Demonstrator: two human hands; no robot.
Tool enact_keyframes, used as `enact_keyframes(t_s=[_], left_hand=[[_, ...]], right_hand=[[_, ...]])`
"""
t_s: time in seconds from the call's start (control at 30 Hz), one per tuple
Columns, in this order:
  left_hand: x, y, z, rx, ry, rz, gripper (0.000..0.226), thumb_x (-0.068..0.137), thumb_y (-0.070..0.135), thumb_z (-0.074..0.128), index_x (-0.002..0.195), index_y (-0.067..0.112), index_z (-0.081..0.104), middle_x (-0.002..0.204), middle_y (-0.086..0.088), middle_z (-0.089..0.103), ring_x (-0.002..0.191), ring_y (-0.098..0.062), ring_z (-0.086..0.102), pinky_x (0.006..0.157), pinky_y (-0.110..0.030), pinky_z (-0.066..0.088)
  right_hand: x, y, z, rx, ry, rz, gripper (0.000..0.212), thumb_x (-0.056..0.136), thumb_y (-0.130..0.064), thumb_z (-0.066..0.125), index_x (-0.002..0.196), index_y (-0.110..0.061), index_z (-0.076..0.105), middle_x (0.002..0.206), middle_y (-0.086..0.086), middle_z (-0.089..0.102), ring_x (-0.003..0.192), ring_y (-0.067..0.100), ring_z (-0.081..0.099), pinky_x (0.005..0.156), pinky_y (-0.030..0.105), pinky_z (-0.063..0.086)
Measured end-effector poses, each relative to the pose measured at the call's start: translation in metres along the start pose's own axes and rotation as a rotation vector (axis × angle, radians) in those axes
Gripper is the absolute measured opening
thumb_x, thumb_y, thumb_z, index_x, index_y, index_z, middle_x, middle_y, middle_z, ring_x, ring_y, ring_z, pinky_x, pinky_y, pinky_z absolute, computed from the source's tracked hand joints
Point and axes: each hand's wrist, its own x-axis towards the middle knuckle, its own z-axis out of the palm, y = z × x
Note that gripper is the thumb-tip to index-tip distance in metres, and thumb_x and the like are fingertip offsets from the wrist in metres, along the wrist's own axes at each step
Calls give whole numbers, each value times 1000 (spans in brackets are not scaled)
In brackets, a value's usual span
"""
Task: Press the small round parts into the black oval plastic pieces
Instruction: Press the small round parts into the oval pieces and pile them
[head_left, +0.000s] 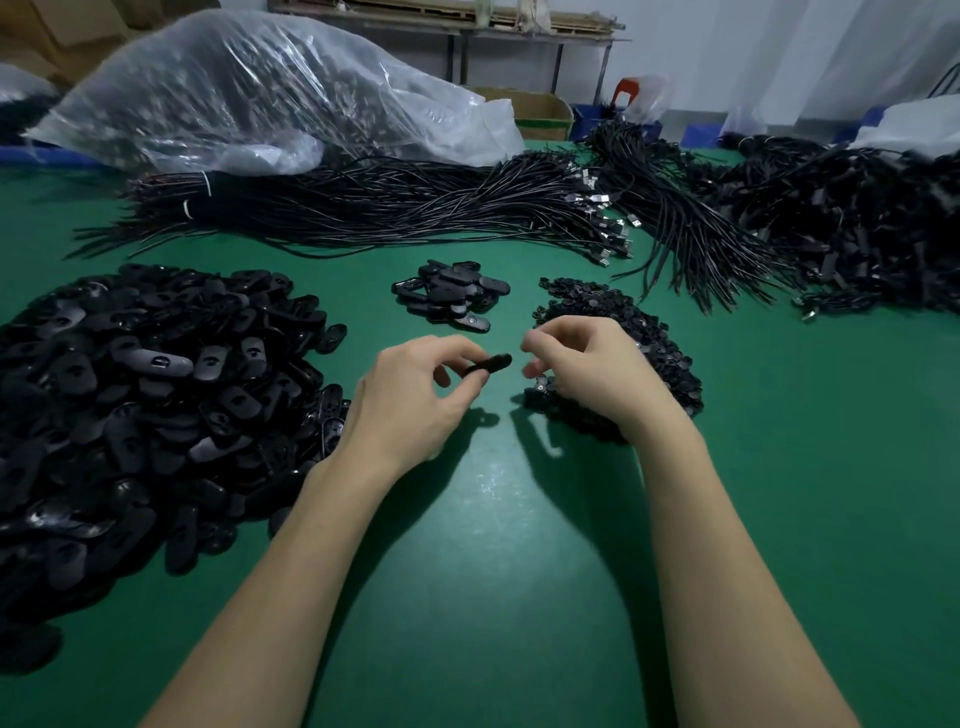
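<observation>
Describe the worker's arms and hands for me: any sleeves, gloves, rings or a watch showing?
Both forearms are bare right up to the bottom edge of the picture, with no sleeve in view. The left hand and the right hand wear no gloves. No ring, watch, wristband or finger cot shows on either one, and no markings or tape are visible on the arms.

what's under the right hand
The right hand hangs over the near end of a pile of small round black parts on the green table. Its palm covers part of that pile; whether its curled fingers hold a part cannot be told.
</observation>
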Motion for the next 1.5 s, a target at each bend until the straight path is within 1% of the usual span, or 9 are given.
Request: enact_keyframes(t_s=[0.17,0.47,0.6,0.7,0.77,0.83,1.03,1.3,1.5], left_hand=[[0,-2,-1,5,16,-12,9,93,31,71,99,37,73,91,23,68,85,-7,63,79,-39,56],[-1,-4,-2,-41,-4,-42,33,96,27,67,124,45,66,89,20,66,80,-4,64,65,-26,48],[0,-3,-2,-205,-6,-114,30,95,22,68,117,42,71,91,15,71,80,2,65,60,-6,42],[2,-1,-4,-375,-32,-181,26,94,19,70,111,40,68,91,7,76,81,-7,73,76,-24,57],[3,1,-5,-464,-43,-213,27,94,16,71,110,37,68,93,8,77,79,-12,75,77,-30,61],[3,2,-6,-527,-63,-231,31,92,13,73,110,38,70,96,9,77,79,-14,76,76,-29,63],[4,4,-8,-583,-117,-257,41,86,8,78,112,39,69,104,11,76,88,-13,76,79,-19,56],[3,6,-9,-605,-124,-256,42,85,8,79,110,41,71,103,11,75,89,-14,76,82,-24,57],[4,6,-9,-613,-119,-282,40,87,3,76,113,33,67,108,1,74,90,-16,75,87,-31,59]], right_hand=[[-3,7,-12,-404,-3,65,10,84,-44,78,91,-37,74,84,-20,68,86,5,64,80,31,53],[-3,5,-3,-493,49,68,6,86,-32,76,82,-36,75,79,-21,63,88,13,62,74,29,45],[-2,6,-4,-335,71,25,6,87,-30,76,81,-33,74,83,-17,69,82,6,65,73,26,51],[-2,4,-3,-118,79,-35,5,87,-30,78,83,-31,76,81,-13,73,67,-3,62,60,10,44],[-2,1,0,27,54,-46,4,87,-30,80,84,-29,76,77,-9,74,63,-2,61,66,15,50],[-3,-2,3,147,24,-25,4,86,-29,81,86,-27,78,81,-4,77,67,4,63,73,27,56],[-8,-6,6,311,-28,5,11,87,-24,81,96,-29,80,88,-1,79,53,2,53,52,11,44],[-5,-6,8,380,-67,62,11,88,-24,79,97,-20,77,91,-4,80,67,10,55,63,20,45],[-6,-8,6,399,-84,61,10,93,-25,75,100,-18,71,93,-5,81,48,5,48,49,12,41]])
